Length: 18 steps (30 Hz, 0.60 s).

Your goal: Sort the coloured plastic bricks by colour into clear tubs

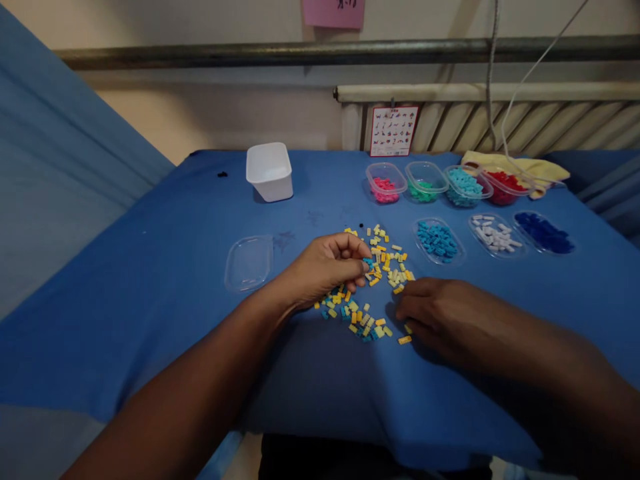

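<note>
Between the thumb and fingers of my left hand (pixel 333 263) is a small blue building brick (pixel 368 264). That hand is closed, just over a loose spread of yellow building bricks (pixel 370 321) with some blue ones mixed in. My right hand (pixel 443 313) rests low at the right edge of this spread, its fingers curled together. Its fingertips are partly hidden, and I cannot make out what they hold, if anything. A single orange-yellow brick (pixel 405 340) lies just below those fingers.
Blue bricks (pixel 437 241), white bricks (pixel 496 235) and dark blue bricks (pixel 544 232) lie in shallow clear lids. Behind stand clear tubs of pink (pixel 385 189), green (pixel 421 192), turquoise (pixel 465 185) and red bricks (pixel 505 187). A white bin (pixel 270 175) and clear lid (pixel 249 264) are left.
</note>
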Each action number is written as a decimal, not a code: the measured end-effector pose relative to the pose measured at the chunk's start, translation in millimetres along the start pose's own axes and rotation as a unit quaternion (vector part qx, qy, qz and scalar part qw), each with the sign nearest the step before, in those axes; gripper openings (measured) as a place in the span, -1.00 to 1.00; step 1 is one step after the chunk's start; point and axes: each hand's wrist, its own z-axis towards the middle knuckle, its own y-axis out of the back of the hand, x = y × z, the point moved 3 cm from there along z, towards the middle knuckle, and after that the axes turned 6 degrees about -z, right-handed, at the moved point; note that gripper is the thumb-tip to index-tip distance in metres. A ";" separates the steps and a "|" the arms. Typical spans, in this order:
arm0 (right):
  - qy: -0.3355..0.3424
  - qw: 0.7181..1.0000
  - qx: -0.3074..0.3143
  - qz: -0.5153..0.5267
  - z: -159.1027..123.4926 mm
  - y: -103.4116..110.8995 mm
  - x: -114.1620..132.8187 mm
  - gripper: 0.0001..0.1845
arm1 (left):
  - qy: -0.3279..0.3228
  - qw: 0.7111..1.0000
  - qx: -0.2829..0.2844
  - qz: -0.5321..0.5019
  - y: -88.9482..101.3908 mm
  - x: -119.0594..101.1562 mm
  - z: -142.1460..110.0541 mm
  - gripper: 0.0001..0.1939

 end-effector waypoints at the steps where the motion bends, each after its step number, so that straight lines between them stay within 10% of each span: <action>1: 0.002 1.000 0.002 -0.001 0.5 0.1 1.0 -0.77 | 0.000 1.000 -0.001 0.002 0.0 0.2 0.2 -0.79; 18: -0.009 0.998 0.007 0.065 1.7 5.2 -10.6 -0.82 | 0.005 1.000 0.008 0.013 -5.1 0.4 -1.4 -0.78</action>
